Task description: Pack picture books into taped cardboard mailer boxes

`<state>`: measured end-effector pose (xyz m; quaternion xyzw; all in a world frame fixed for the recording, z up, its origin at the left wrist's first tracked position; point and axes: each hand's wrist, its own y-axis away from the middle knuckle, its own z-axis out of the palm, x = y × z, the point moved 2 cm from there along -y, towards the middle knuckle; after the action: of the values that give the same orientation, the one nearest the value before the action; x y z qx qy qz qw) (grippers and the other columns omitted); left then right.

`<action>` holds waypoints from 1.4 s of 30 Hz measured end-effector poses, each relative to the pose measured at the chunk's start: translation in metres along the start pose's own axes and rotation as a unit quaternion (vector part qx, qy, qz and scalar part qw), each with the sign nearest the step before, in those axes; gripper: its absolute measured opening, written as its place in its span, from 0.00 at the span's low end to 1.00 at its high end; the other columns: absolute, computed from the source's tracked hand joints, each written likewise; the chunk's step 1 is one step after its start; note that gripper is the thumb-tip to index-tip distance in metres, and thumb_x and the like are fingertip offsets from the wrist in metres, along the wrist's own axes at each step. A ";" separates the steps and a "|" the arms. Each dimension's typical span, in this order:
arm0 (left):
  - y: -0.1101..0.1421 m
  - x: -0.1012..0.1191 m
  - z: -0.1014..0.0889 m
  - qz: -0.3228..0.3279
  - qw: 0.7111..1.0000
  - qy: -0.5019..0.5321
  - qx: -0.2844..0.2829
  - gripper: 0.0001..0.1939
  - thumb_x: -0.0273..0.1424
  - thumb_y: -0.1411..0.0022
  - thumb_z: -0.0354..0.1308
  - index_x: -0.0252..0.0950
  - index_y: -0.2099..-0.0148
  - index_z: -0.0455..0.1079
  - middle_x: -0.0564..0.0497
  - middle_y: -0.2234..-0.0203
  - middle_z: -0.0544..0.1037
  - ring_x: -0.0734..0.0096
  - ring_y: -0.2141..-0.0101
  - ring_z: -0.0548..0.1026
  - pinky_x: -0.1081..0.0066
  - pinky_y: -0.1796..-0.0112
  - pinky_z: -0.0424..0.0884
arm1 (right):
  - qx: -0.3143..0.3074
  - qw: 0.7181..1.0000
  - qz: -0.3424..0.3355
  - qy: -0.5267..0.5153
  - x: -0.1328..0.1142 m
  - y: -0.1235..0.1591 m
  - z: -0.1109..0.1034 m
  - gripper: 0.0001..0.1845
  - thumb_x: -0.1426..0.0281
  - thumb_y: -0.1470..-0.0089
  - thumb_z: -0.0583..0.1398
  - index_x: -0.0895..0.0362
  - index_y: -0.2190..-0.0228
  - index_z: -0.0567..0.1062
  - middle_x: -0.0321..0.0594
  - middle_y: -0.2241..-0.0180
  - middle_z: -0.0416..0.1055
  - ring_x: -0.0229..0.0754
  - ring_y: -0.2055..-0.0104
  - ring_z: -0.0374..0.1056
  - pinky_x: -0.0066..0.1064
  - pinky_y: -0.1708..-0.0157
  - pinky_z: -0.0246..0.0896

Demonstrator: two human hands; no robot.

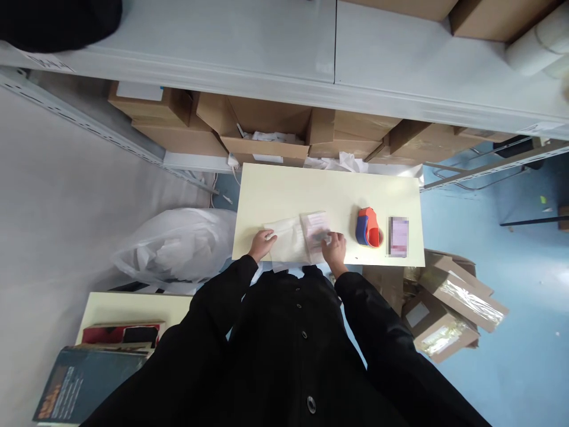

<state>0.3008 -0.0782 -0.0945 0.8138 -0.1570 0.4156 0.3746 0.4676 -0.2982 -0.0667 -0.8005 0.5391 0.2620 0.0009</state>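
Observation:
On the cream table a thin, whitish see-through bag [288,238] lies flat, its lower edge reaching the table's near edge. My left hand [262,244] pinches the bag's left edge between thumb and fingers. Just right of the bag, and touching or partly over it, lies a flat pale packet [315,226] with a pinkish tint. My right hand [334,250] has its fingers bent closed at the packet's right edge. A red and blue tape dispenser [368,228] stands to the right of that hand. Beyond it lies a blurred pinkish rectangular item [399,237].
Behind the table [284,190], open cardboard boxes [267,145] fill a low shelf under a grey upper shelf [231,41]. A large white plastic bag [178,243] sits to the left. Flattened cartons [444,302] are piled at right. Books [98,373] lie on a side table.

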 end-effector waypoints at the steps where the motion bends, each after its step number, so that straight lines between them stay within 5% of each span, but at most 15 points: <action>1: 0.001 0.001 -0.001 -0.005 1.000 0.005 0.001 0.17 0.33 0.51 0.63 0.32 0.57 0.76 0.40 0.55 0.76 0.55 0.53 0.73 0.59 0.49 0.66 | 0.019 0.999 0.033 0.006 0.006 0.001 -0.003 0.20 0.68 0.49 0.58 0.60 0.54 0.68 0.55 0.53 0.66 0.53 0.49 0.62 0.41 0.51 0.55; 5: 0.006 0.003 -0.005 -0.029 0.999 0.033 -0.001 0.19 0.33 0.51 0.62 0.31 0.56 0.75 0.40 0.55 0.77 0.54 0.54 0.74 0.59 0.51 0.68 | -0.010 0.994 0.113 -0.002 0.012 0.003 -0.002 0.30 0.68 0.53 0.59 0.62 0.48 0.62 0.57 0.53 0.66 0.56 0.50 0.63 0.43 0.54 0.57; 11: 0.007 0.011 -0.012 -0.044 0.995 0.089 0.002 0.21 0.36 0.51 0.61 0.31 0.55 0.75 0.39 0.55 0.77 0.56 0.55 0.75 0.62 0.53 0.69 | -0.059 0.989 0.121 -0.061 0.002 -0.007 0.000 0.19 0.72 0.58 0.59 0.57 0.59 0.67 0.43 0.67 0.70 0.47 0.64 0.67 0.34 0.66 0.60; 18: -0.003 0.024 -0.019 -0.081 0.968 0.237 0.005 0.23 0.40 0.56 0.66 0.33 0.58 0.76 0.42 0.57 0.78 0.59 0.57 0.75 0.65 0.58 0.69 | 0.005 0.991 -0.062 -0.120 -0.042 0.010 -0.009 0.16 0.73 0.57 0.54 0.56 0.61 0.65 0.37 0.72 0.65 0.42 0.70 0.63 0.33 0.68 0.59; 25: 0.004 0.016 -0.026 -0.118 0.950 0.288 -0.034 0.28 0.45 0.56 0.65 0.33 0.54 0.74 0.43 0.60 0.78 0.62 0.61 0.77 0.67 0.60 0.69 | -0.093 0.968 -0.157 -0.170 -0.088 0.035 0.033 0.18 0.71 0.56 0.59 0.57 0.59 0.67 0.39 0.66 0.66 0.38 0.71 0.63 0.34 0.65 0.64; 29: 0.006 0.009 -0.025 -0.136 0.948 0.280 -0.065 0.28 0.44 0.52 0.63 0.35 0.51 0.71 0.41 0.56 0.77 0.59 0.55 0.76 0.66 0.58 0.69 | -0.154 0.963 -0.150 -0.165 -0.082 0.035 0.041 0.14 0.69 0.54 0.61 0.57 0.62 0.70 0.42 0.62 0.68 0.38 0.69 0.66 0.35 0.63 0.67; 35: 0.011 -0.001 -0.022 -0.146 0.971 0.187 -0.019 0.35 0.41 0.47 0.61 0.36 0.39 0.59 0.36 0.45 0.69 0.60 0.51 0.73 0.68 0.59 0.70 | -0.075 0.985 -0.031 -0.150 -0.044 0.025 0.025 0.20 0.72 0.51 0.57 0.59 0.54 0.69 0.50 0.55 0.70 0.47 0.55 0.69 0.42 0.52 0.65; 42: 0.033 -0.002 -0.002 -0.173 0.970 0.152 -0.078 0.36 0.37 0.51 0.66 0.32 0.42 0.59 0.34 0.50 0.72 0.60 0.57 0.76 0.68 0.62 0.71 | -0.158 0.957 0.084 -0.228 -0.051 0.017 0.041 0.25 0.69 0.52 0.59 0.59 0.50 0.67 0.49 0.55 0.72 0.43 0.59 0.70 0.38 0.56 0.65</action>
<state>0.2801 -0.0989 -0.0794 0.7243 0.0125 0.4495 0.5226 0.4211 -0.2497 -0.0755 -0.6614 0.5415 0.5185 -0.0245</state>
